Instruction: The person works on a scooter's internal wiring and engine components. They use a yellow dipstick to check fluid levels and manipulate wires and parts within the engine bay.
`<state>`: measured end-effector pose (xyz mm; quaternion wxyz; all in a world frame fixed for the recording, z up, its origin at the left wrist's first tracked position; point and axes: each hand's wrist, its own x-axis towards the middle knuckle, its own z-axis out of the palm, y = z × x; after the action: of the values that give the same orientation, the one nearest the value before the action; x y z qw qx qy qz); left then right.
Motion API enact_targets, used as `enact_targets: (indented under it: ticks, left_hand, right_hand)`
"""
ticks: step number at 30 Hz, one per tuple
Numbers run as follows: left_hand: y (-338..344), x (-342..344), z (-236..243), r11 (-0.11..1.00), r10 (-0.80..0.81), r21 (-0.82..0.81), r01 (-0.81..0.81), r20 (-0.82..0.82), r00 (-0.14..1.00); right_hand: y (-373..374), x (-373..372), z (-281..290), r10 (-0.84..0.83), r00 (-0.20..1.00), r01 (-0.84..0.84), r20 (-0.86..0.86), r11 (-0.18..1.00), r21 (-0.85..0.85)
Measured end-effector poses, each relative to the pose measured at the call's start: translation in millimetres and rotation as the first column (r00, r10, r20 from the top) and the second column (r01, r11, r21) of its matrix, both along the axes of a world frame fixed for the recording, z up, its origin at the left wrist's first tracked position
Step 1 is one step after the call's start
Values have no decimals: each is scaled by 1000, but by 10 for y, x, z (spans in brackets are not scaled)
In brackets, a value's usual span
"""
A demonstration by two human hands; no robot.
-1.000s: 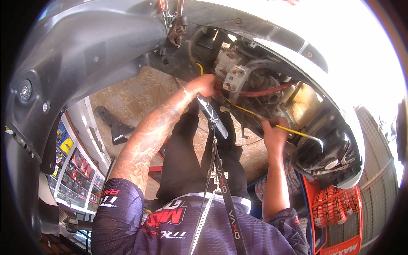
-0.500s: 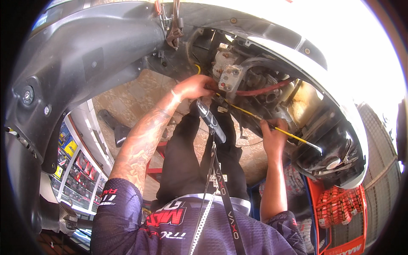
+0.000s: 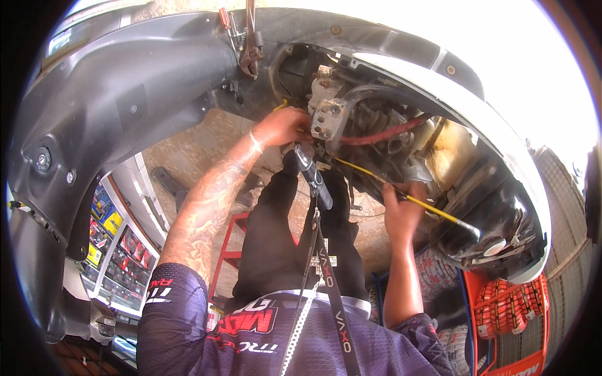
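Observation:
My left hand (image 3: 285,126) reaches beside the metal bracket (image 3: 327,118) on the exposed engine (image 3: 376,113); its fingers are curled, and what they grip is hidden. My right hand (image 3: 403,210) is closed on the long yellow cable (image 3: 433,209), which runs diagonally below the red hose (image 3: 382,135) and has a pale metal tip at its right end. A black oblong device (image 3: 313,177) hangs on a strap between my forearms, over my dark trousers.
Dark plastic bodywork (image 3: 119,94) arches around the engine. An adjustable wrench (image 3: 253,55) and screwdriver (image 3: 227,25) hang at the top. A glass display case (image 3: 122,250) stands at left, a red rack of orange-wrapped tires (image 3: 505,301) at lower right. Tiled floor (image 3: 188,150) shows below.
My left hand has moved left and slightly deeper beside the bracket. My right hand and the cable have shifted slightly right and down. The engine and bodywork appear slightly shifted in view.

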<state>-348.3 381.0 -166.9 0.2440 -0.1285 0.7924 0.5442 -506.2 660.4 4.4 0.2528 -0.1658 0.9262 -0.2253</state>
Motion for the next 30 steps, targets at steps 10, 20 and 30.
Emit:
enact_targets:
  ticks: [10,20,30]
  left_hand:
    - [-21,111,-222,967,-120,-228,113,-18,993]
    - [34,231,-500,977,-108,-196,83,-118,987]
    - [51,307,-637,980,-109,-181,83,-141,984]
  right_hand:
    - [-60,93,231,19,998,-23,-53,997,-77]
    - [-68,225,268,313,950,-303,-20,899,-315]
    - [-114,349,65,-329,666,510,670,856,-87]
